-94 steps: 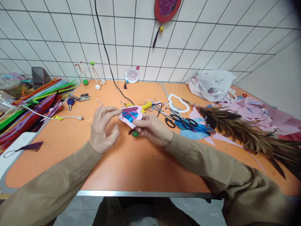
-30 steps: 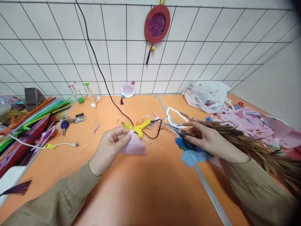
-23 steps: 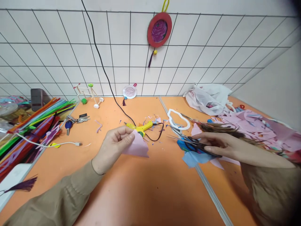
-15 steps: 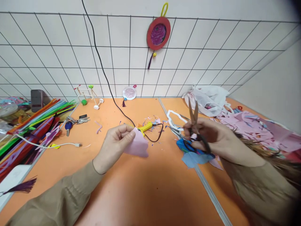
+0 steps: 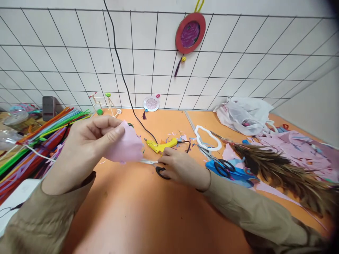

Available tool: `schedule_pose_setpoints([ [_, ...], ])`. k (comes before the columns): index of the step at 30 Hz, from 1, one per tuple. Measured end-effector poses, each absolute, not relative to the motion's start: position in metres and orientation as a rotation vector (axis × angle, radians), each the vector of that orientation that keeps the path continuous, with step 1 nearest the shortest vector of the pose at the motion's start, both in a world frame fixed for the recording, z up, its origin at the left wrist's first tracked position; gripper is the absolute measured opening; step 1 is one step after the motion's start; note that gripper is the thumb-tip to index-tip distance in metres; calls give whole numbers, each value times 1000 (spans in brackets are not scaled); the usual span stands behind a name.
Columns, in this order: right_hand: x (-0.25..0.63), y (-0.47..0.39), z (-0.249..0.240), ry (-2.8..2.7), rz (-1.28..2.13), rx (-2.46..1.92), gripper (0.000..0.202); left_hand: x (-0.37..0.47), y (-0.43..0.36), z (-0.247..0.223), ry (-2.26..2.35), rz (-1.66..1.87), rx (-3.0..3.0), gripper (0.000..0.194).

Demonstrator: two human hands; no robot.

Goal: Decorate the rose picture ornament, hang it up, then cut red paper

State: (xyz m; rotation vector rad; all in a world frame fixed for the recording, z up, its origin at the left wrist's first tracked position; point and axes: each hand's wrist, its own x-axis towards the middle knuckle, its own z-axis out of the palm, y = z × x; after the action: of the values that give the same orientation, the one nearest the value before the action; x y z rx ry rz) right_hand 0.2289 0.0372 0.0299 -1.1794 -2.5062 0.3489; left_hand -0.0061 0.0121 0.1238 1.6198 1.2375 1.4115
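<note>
My left hand (image 5: 87,148) pinches a small pink piece of thin sheet (image 5: 127,144), cloth or paper, between thumb and fingers above the table. Low over the middle of the table, my right hand (image 5: 182,167) is closed on the black handle of a pair of scissors (image 5: 162,173). The blades point left, and their tip end is partly hidden behind the pink piece. Just beyond the right hand lies a yellow hot glue gun (image 5: 162,144). Another pair of black-handled scissors (image 5: 224,167) rests on blue scraps (image 5: 238,176) to the right.
Brown feathers (image 5: 286,173) and pink scraps (image 5: 291,148) cover the right side. A white wavy frame (image 5: 208,137) and a plastic bag (image 5: 243,114) lie farther back. Colourful pipe cleaners (image 5: 50,141) fill the left. A black cord (image 5: 120,67) runs down the wall.
My right hand has come down and left with the scissors, from upright to low over the table. My left hand has moved left and up with the pink piece. The view has shifted.
</note>
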Motion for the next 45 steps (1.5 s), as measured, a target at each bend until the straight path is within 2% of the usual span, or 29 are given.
schedule_pose_setpoints([
  [3,224,35,15,-2770,129,-915,19,-2,12,124,1226,1275,1633,19],
  [6,228,38,17,-2758,148,-818,26,9,14,117,1170,1140,1560,22],
  [8,233,40,31,-2598,241,-812,27,17,16,112,1134,1111,1545,22],
  [12,233,40,75,-1959,382,-820,8,28,16,102,1063,1084,1592,19],
  [15,222,39,91,-1886,447,-721,10,34,16,96,1036,1104,1655,20],
  [20,210,45,82,-1965,368,-688,3,38,16,86,1042,1087,1671,21],
  [36,211,47,73,-2024,374,-719,13,37,23,86,1137,957,1602,35],
  [45,211,47,71,-2107,159,-545,16,35,27,87,1096,882,1416,31],
])
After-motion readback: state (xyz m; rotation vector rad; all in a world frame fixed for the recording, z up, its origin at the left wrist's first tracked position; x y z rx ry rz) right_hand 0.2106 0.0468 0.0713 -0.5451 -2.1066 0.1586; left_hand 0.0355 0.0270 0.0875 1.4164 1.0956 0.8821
